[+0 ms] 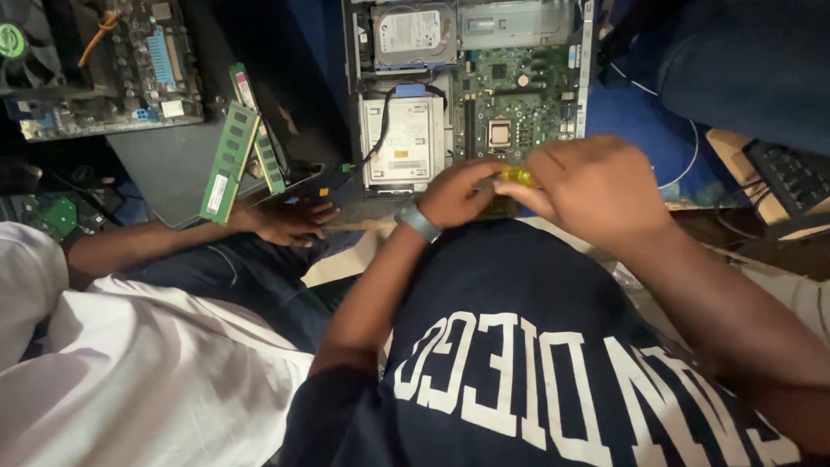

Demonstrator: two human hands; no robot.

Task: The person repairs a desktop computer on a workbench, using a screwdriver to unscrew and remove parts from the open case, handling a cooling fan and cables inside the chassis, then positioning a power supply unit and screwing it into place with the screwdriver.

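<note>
We hold a small screwdriver with a yellow handle (517, 175) between both hands, just at the near edge of the open desktop computer case (467, 86). Our right hand (596, 186) closes around the handle from the right; our left hand (460, 192), with a grey wristband (418, 221), pinches its other end, fingers curled tight. The tip is hidden, so we cannot tell whether it is seated on a screw.

We judge the work to be at the tool-handling stage over the motherboard (514, 99), near the bare processor socket (500, 134). Any further move would call for a steady, upright tool and care around the socket.

Room is tight: the hard drive (413, 35) and a silver drive cage (399, 143) crowd the left of the case. A second person's hand (290, 220) rests just left, beside green memory sticks (229, 160), with another motherboard (112, 65) farther left and a keyboard (791, 177) on the right.
</note>
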